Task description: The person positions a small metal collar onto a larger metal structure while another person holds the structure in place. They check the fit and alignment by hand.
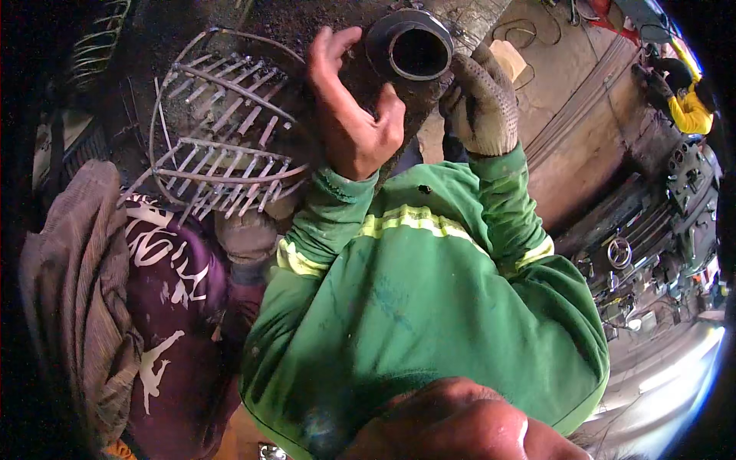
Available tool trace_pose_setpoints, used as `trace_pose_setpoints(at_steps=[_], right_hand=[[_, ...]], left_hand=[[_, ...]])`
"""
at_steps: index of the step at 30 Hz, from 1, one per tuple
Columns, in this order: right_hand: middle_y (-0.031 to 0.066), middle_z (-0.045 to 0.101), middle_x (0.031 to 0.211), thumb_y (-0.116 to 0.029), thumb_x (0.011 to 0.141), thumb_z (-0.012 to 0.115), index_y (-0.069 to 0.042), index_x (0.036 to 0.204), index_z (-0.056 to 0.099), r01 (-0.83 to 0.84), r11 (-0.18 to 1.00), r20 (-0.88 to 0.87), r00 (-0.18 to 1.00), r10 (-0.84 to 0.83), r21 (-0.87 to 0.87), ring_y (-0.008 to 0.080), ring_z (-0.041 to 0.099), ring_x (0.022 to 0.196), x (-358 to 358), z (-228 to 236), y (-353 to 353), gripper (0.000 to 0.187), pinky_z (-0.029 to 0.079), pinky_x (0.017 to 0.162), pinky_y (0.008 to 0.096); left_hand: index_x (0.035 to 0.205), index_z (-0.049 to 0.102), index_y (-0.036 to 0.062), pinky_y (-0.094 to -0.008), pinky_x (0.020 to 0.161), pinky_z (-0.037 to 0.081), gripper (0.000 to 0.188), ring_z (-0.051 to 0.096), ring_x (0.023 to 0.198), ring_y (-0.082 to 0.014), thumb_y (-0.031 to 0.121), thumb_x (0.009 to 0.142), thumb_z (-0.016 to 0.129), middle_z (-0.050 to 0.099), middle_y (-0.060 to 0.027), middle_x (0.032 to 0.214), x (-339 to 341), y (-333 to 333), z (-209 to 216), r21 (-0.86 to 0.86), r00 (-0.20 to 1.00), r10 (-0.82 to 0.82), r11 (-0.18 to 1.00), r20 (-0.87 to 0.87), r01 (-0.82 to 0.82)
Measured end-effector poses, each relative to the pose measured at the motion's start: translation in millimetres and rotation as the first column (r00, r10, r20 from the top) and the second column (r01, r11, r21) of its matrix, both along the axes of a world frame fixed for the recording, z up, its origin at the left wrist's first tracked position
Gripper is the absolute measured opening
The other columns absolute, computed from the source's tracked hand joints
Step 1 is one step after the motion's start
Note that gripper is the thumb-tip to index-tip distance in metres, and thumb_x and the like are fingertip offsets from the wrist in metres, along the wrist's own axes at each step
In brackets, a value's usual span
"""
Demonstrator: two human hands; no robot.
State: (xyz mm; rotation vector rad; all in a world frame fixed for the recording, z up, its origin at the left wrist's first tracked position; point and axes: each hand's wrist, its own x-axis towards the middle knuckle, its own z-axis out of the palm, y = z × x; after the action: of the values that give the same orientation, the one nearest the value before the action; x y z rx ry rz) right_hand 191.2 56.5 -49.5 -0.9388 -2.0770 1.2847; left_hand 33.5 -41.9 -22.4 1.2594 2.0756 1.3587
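Workshop floor | left hand (pixel 349 115) bare, fingers spread | right hand (pixel 481 103) gloved, gripping steel ring (pixel 414 46)

Daylight is admitted from the lower right, where a pale floor strip (pixel 675 368) is overexposed. The left side is left dim and shadowed. Strong fisheye bending and black vignetting are seen at the rim; the near foreground is blurred.

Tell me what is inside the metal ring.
Inside the metal ring only a dark hollow shows; its depth is hidden. The left hand and gloved right hand flank it.
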Motion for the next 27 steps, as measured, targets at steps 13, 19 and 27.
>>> trace_pose_setpoints(at_steps=[13,19,27], right_hand=[[0.0094,0.068,0.100,-0.009,0.094,0.064,0.005,0.121,0.060,0.051,0.439,-0.217,0.815,-0.538,-0.897,0.0166,0.066,0.079,-20.4,12.0,1.3,0.031,0.053,0.062,0.0265],[0.0059,0.067,0.093,-0.011,0.092,0.067,0.003,0.117,0.060,0.101,0.297,-0.095,0.809,-0.580,-0.950,0.0129,0.064,0.075,-23.0,0.9,3.3,0.030,0.052,0.060,0.0242],[0.0100,0.068,0.111,-0.007,0.091,0.067,0.005,0.125,0.058,0.137,0.652,-0.168,0.908,-0.383,-0.746,0.0149,0.065,0.095,-31.5,21.9,10.8,0.036,0.054,0.081,0.0283]], left_hand=[[0.147,0.022,-0.0039,-0.0422,0.106,0.034,0.085,0.051,0.117,-0.0295,-0.005,0.068,0.053,0.054,-0.0203,0.129,1.3,1.2,-6.9,-0.011,0.999,0.052,0.999,-0.007,-0.052],[0.146,0.023,-0.0049,-0.0425,0.105,0.035,0.084,0.052,0.116,-0.0307,-0.004,0.067,0.051,0.054,-0.0210,0.128,-1.1,6.6,-4.5,-0.034,0.998,0.048,0.998,-0.041,-0.049],[0.146,0.023,-0.0045,-0.0455,0.112,0.031,0.087,0.051,0.118,-0.0315,-0.006,0.064,0.050,0.053,-0.0220,0.126,-2.2,9.9,-2.4,-0.028,0.999,0.046,0.999,0.008,-0.046]])
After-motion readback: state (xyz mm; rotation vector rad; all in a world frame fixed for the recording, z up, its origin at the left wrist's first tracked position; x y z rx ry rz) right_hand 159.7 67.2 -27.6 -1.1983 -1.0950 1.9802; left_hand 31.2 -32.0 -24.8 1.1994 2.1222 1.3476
